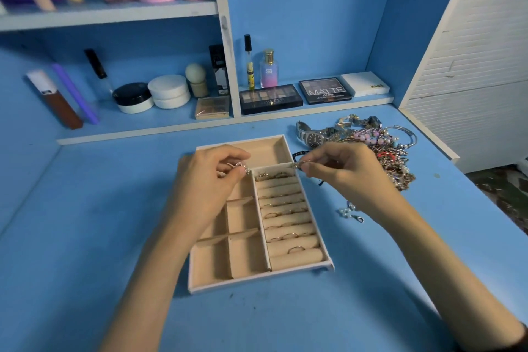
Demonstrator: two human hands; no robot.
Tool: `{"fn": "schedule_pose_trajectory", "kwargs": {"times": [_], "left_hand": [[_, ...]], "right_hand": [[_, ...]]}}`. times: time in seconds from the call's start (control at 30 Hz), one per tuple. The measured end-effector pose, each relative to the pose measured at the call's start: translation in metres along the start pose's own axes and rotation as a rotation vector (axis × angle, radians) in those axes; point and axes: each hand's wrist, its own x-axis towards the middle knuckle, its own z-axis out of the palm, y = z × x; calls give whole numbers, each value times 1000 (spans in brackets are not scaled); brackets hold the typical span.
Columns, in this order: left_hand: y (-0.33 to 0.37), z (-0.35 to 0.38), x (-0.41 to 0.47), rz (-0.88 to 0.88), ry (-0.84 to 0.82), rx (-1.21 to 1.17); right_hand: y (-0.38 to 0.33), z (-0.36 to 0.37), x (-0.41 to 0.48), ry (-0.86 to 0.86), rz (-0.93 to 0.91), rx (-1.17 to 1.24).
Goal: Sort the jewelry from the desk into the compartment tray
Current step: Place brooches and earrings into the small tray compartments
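The beige compartment tray [257, 276] lies lengthwise away from the person on the blue bench [85, 237]. The left hand [213, 177] pinches a small sparkly ring [243, 166]; the right hand [343, 171] pinches a thin metal piece [300, 163].

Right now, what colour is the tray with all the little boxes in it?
The tray is pale beige, like sand, with a lighter rim. The head view shows it best.

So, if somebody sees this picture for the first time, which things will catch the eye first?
Probably the two hands, left and right, each pinching a small piece of jewelry above the far end of the beige tray in the middle of the blue desk. Next, the tangled jewelry pile with a watch, right of the tray. Then the rings lined up in the tray's right-hand rolls.
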Motion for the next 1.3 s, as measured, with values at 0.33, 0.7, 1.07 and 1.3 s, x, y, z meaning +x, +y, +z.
{"fn": "schedule_pose_trajectory", "kwargs": {"times": [0.33,0.7,1.07,1.3], "left_hand": [[-17,-8,3,55,-307,225],[-29,-2,-2,109,38,284],[-36,-3,-6,83,269,56],[-37,-6,-5,84,263,59]], "right_hand": [[-13,29,4,-23,-64,-103],[-23,45,10,8,-251,-244],[-20,88,30,17,-526,-699],[-16,88,27,-18,-551,-741]]}}
